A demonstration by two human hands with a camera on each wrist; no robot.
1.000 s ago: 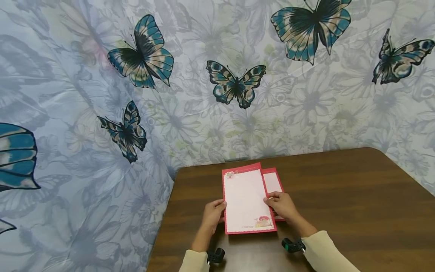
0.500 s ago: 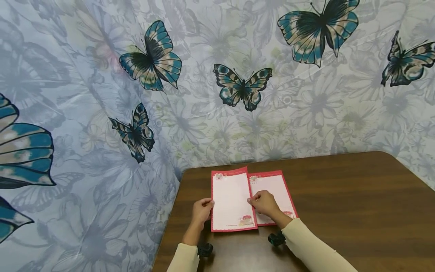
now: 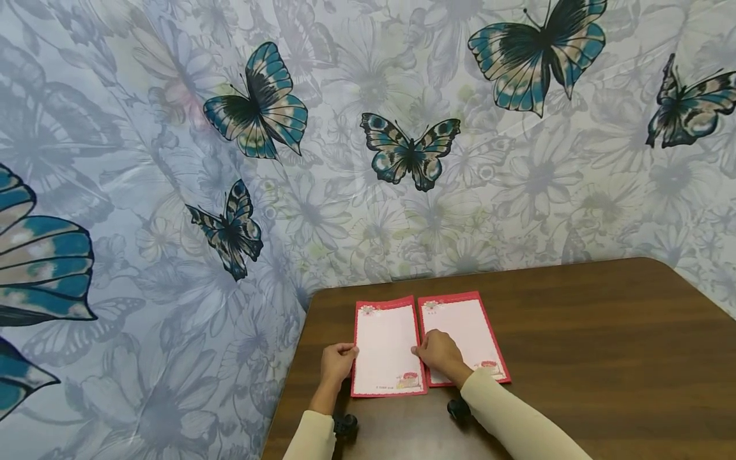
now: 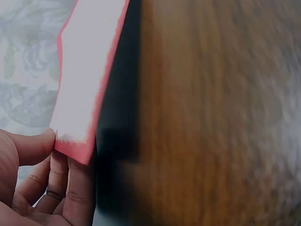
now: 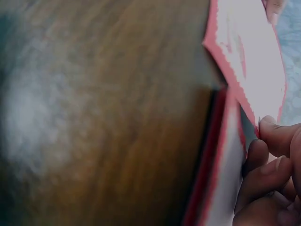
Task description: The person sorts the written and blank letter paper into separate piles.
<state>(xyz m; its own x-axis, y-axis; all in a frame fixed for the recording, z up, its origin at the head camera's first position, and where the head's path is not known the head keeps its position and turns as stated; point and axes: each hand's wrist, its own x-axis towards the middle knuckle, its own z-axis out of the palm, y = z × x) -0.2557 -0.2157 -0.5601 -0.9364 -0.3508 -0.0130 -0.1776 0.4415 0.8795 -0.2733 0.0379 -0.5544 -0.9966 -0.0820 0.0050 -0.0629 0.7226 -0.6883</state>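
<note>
A sheet of white paper with a red border [image 3: 385, 348] is held between both hands, with a small printed picture at its lower right. My left hand [image 3: 337, 364] pinches its left edge; in the left wrist view the thumb presses the sheet [image 4: 89, 70] against the fingers. My right hand [image 3: 439, 352] pinches the opposite edge between thumb and curled fingers. Just right of the sheet lies a matching red-bordered notepad [image 3: 460, 322], partly covered by the right hand and sleeve. From the right wrist, the notepad's side [image 5: 218, 150] shows a dark red thickness.
The brown wooden table [image 3: 586, 358] extends to the right, its far edge near a wall covering [image 3: 345, 230] printed with flowers and butterflies. Black wrist devices are worn below both hands, such as the left device [image 3: 346, 425].
The sheet has moved left off the notepad and lowered toward the table, both hands still pinching it. More of the notepad shows now, and the head view has shifted slightly.
</note>
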